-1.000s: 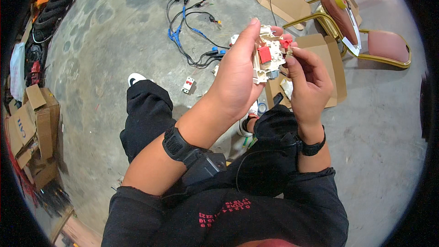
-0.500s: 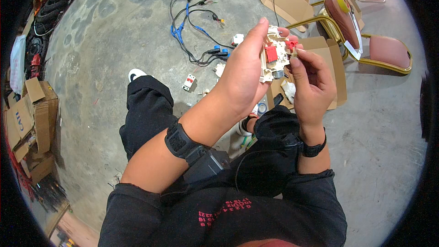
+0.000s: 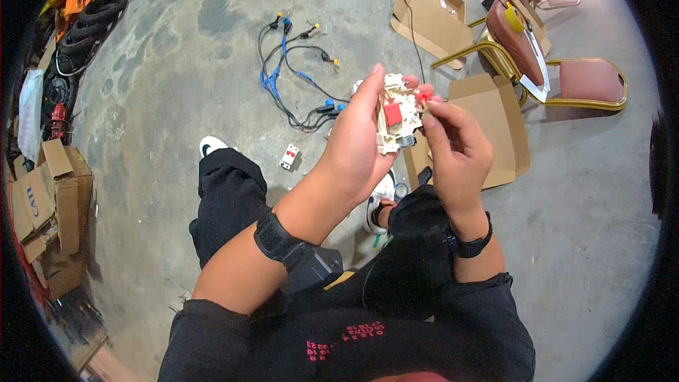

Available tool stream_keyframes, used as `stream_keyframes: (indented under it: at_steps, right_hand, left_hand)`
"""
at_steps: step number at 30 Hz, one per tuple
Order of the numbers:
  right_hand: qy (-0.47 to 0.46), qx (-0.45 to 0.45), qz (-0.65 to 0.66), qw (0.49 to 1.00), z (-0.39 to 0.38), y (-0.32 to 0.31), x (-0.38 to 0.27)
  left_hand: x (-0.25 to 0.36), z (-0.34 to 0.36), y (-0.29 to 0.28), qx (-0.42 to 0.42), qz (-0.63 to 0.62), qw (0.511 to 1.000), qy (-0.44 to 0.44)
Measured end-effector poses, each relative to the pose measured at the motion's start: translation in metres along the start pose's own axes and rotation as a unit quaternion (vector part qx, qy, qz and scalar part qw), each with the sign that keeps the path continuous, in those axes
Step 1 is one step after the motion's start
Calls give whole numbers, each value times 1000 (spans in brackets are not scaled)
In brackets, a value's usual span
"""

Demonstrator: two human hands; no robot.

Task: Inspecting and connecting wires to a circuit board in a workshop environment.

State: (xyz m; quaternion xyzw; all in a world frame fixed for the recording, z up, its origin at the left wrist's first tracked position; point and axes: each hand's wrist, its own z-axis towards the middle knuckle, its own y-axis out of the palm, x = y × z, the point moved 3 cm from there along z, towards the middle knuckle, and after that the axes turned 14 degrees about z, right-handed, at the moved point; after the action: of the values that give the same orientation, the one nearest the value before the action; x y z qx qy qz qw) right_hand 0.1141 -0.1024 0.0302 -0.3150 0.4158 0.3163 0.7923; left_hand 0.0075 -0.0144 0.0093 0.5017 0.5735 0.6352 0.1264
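My left hand (image 3: 357,145) is wrapped round an opened circuit breaker (image 3: 389,143), tilted so its insides show. Its cream housing has a red block (image 3: 393,114) in the middle and a greyish metal part at the lower edge. At the breaker's right edge sits a red lever piece (image 3: 424,96). My right hand (image 3: 460,152) has thumb and forefinger pinched together just below that piece. What lies between those fingertips is too small to name. A small white switch unit with a red toggle (image 3: 289,157) lies on the floor left of my forearm.
A black and blue cable harness (image 3: 272,81) lies on the floor ahead. Open cardboard boxes (image 3: 511,110) stand at the right, near a pink-seated chair (image 3: 594,80). Battered cartons (image 3: 71,201) and black coiled hoses (image 3: 95,21) line the left. A white shoe (image 3: 212,145) shows below.
The whole view has shifted, so the floor things appear lower. Both hands, with the breaker, sit lower and slightly further left. The left grip and the right-hand pinch look the same.
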Motion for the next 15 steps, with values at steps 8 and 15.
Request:
stream_keyframes:
  at_steps: [8,15]
  right_hand:
    - [-76,-26,-55,995,2,1,-5]
    - [-73,-28,-65,995,1,4,-4]
  left_hand:
    - [-3,1,-1,-6,-9,1000,-5]
    - [-3,-1,-1,12,9,1000,1]
